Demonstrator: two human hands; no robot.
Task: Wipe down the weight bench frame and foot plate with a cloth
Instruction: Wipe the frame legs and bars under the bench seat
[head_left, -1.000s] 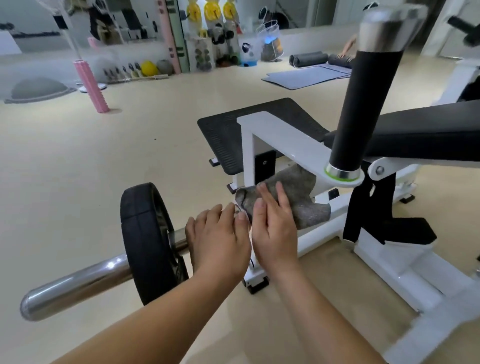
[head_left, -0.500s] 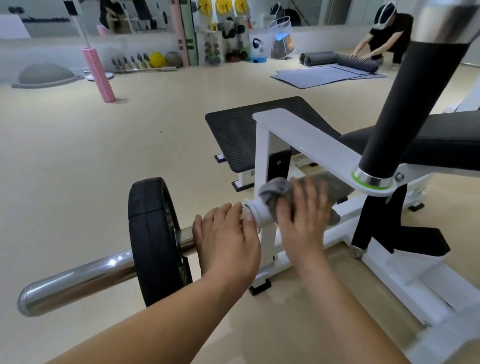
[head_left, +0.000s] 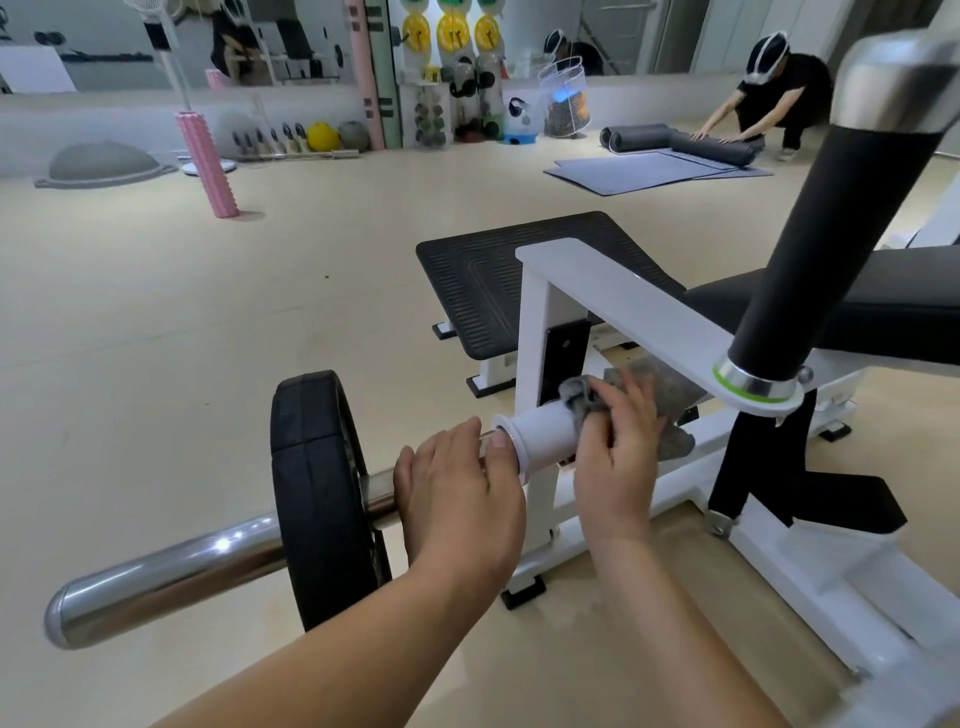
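The white bench frame (head_left: 613, 296) stands at centre right, with a ribbed black foot plate (head_left: 483, 280) behind it. A white sleeve (head_left: 540, 434) sticks out of the frame's upright toward me. My right hand (head_left: 618, 447) presses a grey cloth (head_left: 665, 400) against the inner end of that sleeve, fingers curled over the cloth. My left hand (head_left: 457, 493) grips the chrome bar (head_left: 171, 571) just outside the sleeve, thumb against the sleeve's rim. A black weight plate (head_left: 317, 493) sits on the bar left of my left hand.
A black padded post (head_left: 826, 228) rises from a chrome collar at right, over the black bench pad (head_left: 893, 296). The frame's white base rails (head_left: 810, 566) run along the floor at lower right. Far back, a person rolls grey mats (head_left: 649, 171); a pink foam roller (head_left: 208, 166) stands at left.
My right hand slid the cloth from the sleeve's outer end inward toward the upright, uncovering the white sleeve. My left hand stayed on the bar. The view shifted slightly.
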